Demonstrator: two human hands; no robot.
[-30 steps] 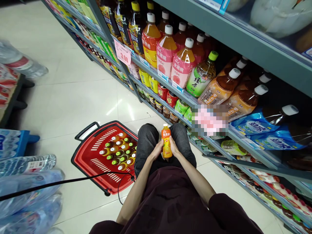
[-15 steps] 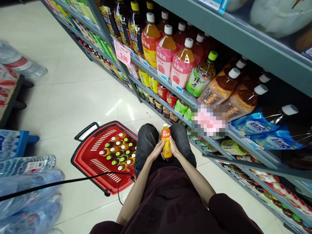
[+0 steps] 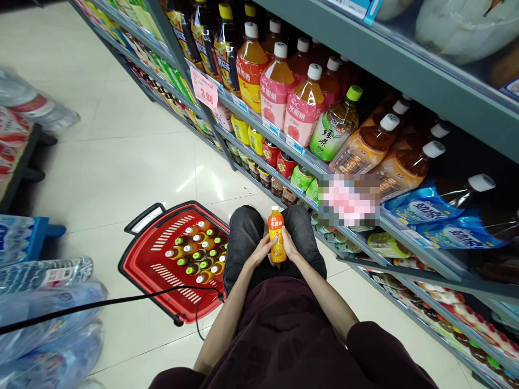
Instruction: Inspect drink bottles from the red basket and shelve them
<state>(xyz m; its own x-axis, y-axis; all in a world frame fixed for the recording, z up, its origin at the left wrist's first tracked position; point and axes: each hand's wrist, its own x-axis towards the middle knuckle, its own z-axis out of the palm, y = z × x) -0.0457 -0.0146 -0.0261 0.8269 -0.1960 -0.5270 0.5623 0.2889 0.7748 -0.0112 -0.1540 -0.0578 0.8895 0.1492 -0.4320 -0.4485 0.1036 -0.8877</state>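
Observation:
I crouch in a shop aisle and hold a small orange juice bottle [image 3: 277,234] upright between my knees. My left hand [image 3: 262,249] grips its left side and my right hand [image 3: 289,244] grips its right side. To my left on the floor stands a red shopping basket [image 3: 162,267] with several small bottles [image 3: 198,252] packed upright in it, their caps green and orange.
Grey shelves [image 3: 389,59] on the right carry large drink bottles [image 3: 302,105], cans [image 3: 284,162] and blue packs [image 3: 421,208]. A pink price tag [image 3: 204,87] hangs off a shelf edge. Wrapped water bottle packs [image 3: 44,302] lie at the left. A black cord [image 3: 105,301] crosses the tiled floor.

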